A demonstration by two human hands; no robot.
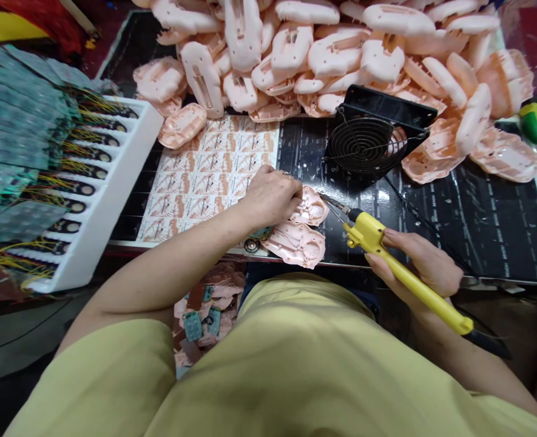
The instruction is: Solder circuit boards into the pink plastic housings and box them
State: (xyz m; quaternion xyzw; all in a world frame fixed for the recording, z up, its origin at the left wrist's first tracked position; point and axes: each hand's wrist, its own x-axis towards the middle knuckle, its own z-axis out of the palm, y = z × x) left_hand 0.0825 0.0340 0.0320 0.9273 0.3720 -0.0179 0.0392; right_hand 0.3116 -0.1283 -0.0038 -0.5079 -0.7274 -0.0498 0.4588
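Note:
My right hand (425, 267) is wrapped round a yellow soldering iron (393, 261), its tip pointing left toward a pink plastic shell half (312, 207). Over the left part of that shell lies my left hand (275, 197), fingers curled down; whatever they pinch is hidden beneath them. A second pink shell half (298, 244) lies just below, near the table's front edge. Close to it, under my left wrist, sit a small round speaker (251, 245) and part of a green circuit board (263, 233).
A black fan (363, 142) stands behind the iron. Many pink shells (290, 51) are heaped along the back. On the left, a white foam tray (113, 200) holds speakers wired to green boards (17, 109). A printed sheet (190, 188) covers part of the black table.

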